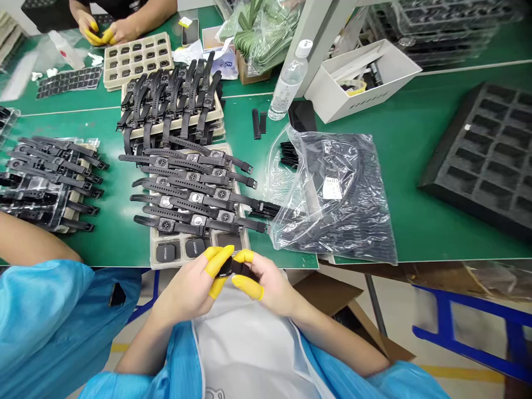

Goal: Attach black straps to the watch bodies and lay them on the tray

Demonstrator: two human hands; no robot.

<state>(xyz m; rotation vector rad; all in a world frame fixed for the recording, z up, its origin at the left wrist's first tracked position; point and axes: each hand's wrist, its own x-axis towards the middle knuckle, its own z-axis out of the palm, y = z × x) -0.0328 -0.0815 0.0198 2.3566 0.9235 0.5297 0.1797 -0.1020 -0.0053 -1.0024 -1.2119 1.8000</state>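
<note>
Yellow finger cots cover the fingertips of both my hands, which meet just off the table's front edge. My left hand [198, 281] pinches a dark smartwatch case [225, 268]. My right hand [266, 280] grips a black watch strap [244, 269] at the case's right side; whether the two are joined is hidden by my fingers. Right beyond them stands a beige tray [245, 244] with rows of strapped smartwatches [193, 198] lying across it, backs up. Its nearest row holds square watch cases [166, 252] without straps.
A clear bag of black straps [353, 199] lies right of the tray. Behind are another watch-laden tray [214, 116], a water bottle [290, 83] and a white box [366, 83]. A black foam tray [486, 160] sits far right. Co-workers are at left and across the table.
</note>
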